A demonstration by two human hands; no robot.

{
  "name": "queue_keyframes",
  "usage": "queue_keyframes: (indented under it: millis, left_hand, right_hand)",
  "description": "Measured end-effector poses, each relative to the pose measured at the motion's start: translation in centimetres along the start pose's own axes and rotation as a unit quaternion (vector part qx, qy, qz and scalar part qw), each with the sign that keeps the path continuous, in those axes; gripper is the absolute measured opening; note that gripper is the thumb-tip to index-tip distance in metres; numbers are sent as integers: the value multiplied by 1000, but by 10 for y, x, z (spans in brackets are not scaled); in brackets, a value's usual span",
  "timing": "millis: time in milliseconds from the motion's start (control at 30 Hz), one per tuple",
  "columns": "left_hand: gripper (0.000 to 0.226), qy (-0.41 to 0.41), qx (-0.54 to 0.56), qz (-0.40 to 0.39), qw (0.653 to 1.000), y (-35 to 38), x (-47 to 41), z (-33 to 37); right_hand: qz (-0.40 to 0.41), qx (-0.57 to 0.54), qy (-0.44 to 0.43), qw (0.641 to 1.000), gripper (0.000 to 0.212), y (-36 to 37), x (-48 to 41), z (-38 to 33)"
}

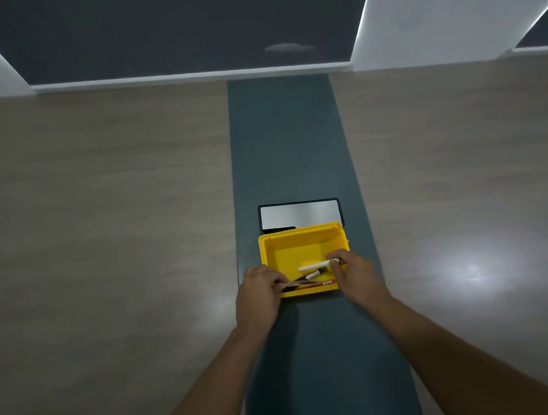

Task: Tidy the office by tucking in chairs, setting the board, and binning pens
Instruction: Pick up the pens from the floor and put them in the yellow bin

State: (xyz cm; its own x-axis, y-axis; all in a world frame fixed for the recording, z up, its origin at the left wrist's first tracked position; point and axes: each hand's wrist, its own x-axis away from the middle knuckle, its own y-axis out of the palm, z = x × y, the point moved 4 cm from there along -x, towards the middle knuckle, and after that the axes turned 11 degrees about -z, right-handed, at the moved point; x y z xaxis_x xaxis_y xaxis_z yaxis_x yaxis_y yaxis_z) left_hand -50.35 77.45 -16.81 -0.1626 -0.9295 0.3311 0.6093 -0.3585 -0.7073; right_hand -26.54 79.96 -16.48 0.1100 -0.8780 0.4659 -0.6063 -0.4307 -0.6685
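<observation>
- The person leans over a wood-grain tabletop (pixel 96 229) with a dark teal strip (pixel 287 143) running down its middle; both bare forearms reach forward along that strip.
- A yellow plastic bin (pixel 291 250) sits on the strip, its far edge overlapping a silver-lidded cable box (pixel 299 214) set into the tabletop.
- The right hand (pixel 355 275) hovers over the bin's right near corner, its grip pinched on a white marker with a green cap (pixel 319 265); the marker lies level, pointing left from the fingertips into the bin's open space.
- The left hand (pixel 259 293) sits at the bin's left near corner, fingers curled over the rim with the tips touching the pens (pixel 311 280) inside; I cannot tell whether this grip is clenched on one of them or just resting there.
- Those pens, dark-bodied with red and white bits, lie bunched along the near wall, between the two grips and just below the held marker.
</observation>
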Motion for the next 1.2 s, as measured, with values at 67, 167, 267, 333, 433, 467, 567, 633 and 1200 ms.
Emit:
queue_keyframes:
  millis: [67,167,267,333,433,467,567,633,1200]
  left_hand:
    - [15,1,-1,-2,1000,3,0,-4]
    - [19,18,6,-1,1000,4,0,-8]
    - [22,18,54,40,998,-3,6,-10]
    - [26,-5,93,75,993,-8,11,-10]
    - [45,-82,146,74,983,-6,18,-15]
    - [50,-107,163,54,979,-3,19,-16]
    - [50,-141,214,-11,967,2,20,-11]
    - [48,-137,235,-31,962,2,20,-4]
    - [62,-132,254,-120,951,-7,37,-2]
  right_hand:
    - [-7,1,-9,1000,30,6,-8,-4]
    - [-3,3,2,1000,36,9,-13,-6]
    - [15,10,41,999,43,6,-10,-1]
    - [27,19,68,997,48,2,-5,4]
    - [5,24,121,992,54,4,2,24]
    - [-9,13,138,990,58,6,5,30]
    - [-49,-11,168,985,57,10,16,38]
    - [-66,-7,171,983,51,12,24,38]
    - [-64,-43,144,987,54,7,60,46]
